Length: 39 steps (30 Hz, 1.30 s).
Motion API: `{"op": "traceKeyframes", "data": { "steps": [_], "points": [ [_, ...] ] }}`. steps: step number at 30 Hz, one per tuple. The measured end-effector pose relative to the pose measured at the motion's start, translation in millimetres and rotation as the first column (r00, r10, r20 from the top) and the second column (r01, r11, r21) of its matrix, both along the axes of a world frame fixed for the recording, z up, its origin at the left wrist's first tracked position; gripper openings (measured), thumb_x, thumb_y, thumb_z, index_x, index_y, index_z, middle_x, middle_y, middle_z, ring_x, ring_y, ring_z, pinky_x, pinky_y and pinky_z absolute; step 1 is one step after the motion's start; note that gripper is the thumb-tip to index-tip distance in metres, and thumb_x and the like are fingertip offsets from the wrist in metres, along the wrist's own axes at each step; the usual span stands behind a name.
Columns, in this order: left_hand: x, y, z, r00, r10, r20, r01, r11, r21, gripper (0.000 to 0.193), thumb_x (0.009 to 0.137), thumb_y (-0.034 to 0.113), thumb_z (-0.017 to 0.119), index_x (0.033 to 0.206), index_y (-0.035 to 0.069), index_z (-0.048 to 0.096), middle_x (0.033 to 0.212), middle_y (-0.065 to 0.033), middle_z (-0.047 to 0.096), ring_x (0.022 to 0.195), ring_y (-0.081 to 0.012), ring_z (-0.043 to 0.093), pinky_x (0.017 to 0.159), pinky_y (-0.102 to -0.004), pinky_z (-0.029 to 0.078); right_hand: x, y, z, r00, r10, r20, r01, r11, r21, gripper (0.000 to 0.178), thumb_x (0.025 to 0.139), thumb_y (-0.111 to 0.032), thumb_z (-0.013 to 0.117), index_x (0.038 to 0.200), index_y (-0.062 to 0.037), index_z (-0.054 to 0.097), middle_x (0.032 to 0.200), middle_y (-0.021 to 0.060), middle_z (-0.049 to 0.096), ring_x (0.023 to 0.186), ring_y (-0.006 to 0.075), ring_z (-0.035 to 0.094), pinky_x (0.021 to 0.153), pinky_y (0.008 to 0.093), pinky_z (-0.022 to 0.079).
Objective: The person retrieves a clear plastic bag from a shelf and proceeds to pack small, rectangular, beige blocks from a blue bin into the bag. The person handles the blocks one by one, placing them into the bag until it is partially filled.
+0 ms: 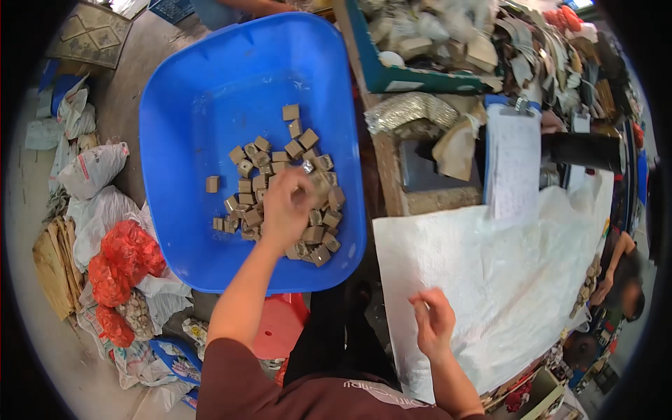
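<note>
Blocks [245,186] sit corralled by our blue tub [183,147]; our left hand [285,204] bends blurred fingers over them, hold unclear; our right hand [437,325], loosely half-curled, seems empty.

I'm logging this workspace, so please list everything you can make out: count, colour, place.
tub: 1, blue, left of centre
blocks: dozens, brown, loosely heaped in the tub
crate: 1, green, top right, filled with mixed pieces
clipboard with papers: 1, blue and white, right of centre
sheet: 1, white, spread at right
red bags: several, red, left
white bags: several, whitish, left
patterned panel: 1, brownish, top left
stool, apparently: 1, red, below the tub
other people: 2, partly visible, right and top edges
shirt: 1, maroon, bottom
left hand: 1, bare, over the blocks; grip blurred
right hand: 1, bare, over the sheet
Remaining clutter: too jumbled to count
</note>
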<state>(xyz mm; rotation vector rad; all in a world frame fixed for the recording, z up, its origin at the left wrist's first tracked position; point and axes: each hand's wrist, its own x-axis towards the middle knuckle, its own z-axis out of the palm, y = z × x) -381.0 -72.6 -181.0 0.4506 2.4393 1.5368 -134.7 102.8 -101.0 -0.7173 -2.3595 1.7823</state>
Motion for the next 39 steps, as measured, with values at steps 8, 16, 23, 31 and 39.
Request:
{"op": "traceKeyframes", "data": {
  "steps": [8, 16, 23, 31, 39],
  "points": [
    [136.6, 23.8, 125.0, 0.963, -0.245, -0.114, 0.262, 0.949, 0.174, 0.021, 0.069, -0.009, 0.069, 0.082, 0.004, 0.059, 0.092, -0.0080, 0.058, 0.079, -0.0202, 0.060, 0.062, -0.0274, 0.049, -21.2, -4.8, 25.7, 0.998, 0.059, 0.022, -0.019, 0.617, -0.786, 0.027, 0.097, -0.015, 0.041, 0.120, -0.0034, 0.050, 0.102, 0.0087, 0.057, 0.083, 0.0139, 0.054, 0.069, 0.0283, 0.047],
    [230.8, 40.9, 172.8, 0.948, -0.291, -0.131, 0.306, 0.945, 0.117, 0.024, 0.064, -0.010, 0.069, 0.081, 0.003, 0.057, 0.090, -0.0083, 0.058, 0.075, -0.0213, 0.060, 0.059, -0.0296, 0.049, 64.2, 1.5, 60.2, 0.995, 0.077, -0.071, -0.104, 0.681, -0.725, 0.020, 0.095, -0.015, 0.046, 0.108, -0.0015, 0.053, 0.084, 0.0041, 0.055, 0.063, 0.0078, 0.051, 0.051, 0.0213, 0.043],
    [293.1, 34.1, 196.8, 0.965, -0.246, -0.089, 0.254, 0.963, 0.091, 0.030, 0.065, -0.008, 0.070, 0.090, 0.004, 0.059, 0.092, -0.0081, 0.060, 0.078, -0.0201, 0.063, 0.067, -0.0295, 0.052, 120.5, 1.4, 71.1, 0.991, -0.045, -0.124, -0.114, 0.173, -0.978, 0.028, 0.097, -0.026, 0.045, 0.113, -0.0030, 0.051, 0.096, 0.0080, 0.058, 0.068, 0.0101, 0.054, 0.058, 0.0255, 0.047],
    [352.5, 21.5, 212.3, 0.978, -0.189, 0.083, 0.172, 0.969, 0.179, 0.054, 0.069, -0.010, 0.068, 0.117, 0.002, 0.046, 0.094, -0.0107, 0.061, 0.085, -0.0185, 0.063, 0.077, -0.0302, 0.052, 173.0, -14.0, 77.7, 0.971, 0.091, -0.221, -0.233, 0.568, -0.789, 0.027, 0.098, -0.024, 0.042, 0.112, -0.0023, 0.051, 0.094, 0.0069, 0.056, 0.072, 0.0113, 0.054, 0.065, 0.0246, 0.047],
    [376.3, -11.5, 206.2, 0.991, -0.075, 0.110, 0.047, 0.970, 0.238, 0.054, 0.072, -0.012, 0.065, 0.119, 0.003, 0.044, 0.102, -0.0109, 0.061, 0.086, -0.0198, 0.065, 0.076, -0.0300, 0.053, 187.8, -46.9, 75.8, 0.969, 0.097, -0.225, -0.245, 0.439, -0.864, 0.035, 0.095, -0.022, 0.050, 0.123, -0.0027, 0.043, 0.102, 0.0070, 0.053, 0.081, 0.0134, 0.055, 0.072, 0.0265, 0.048]
  ]
}}
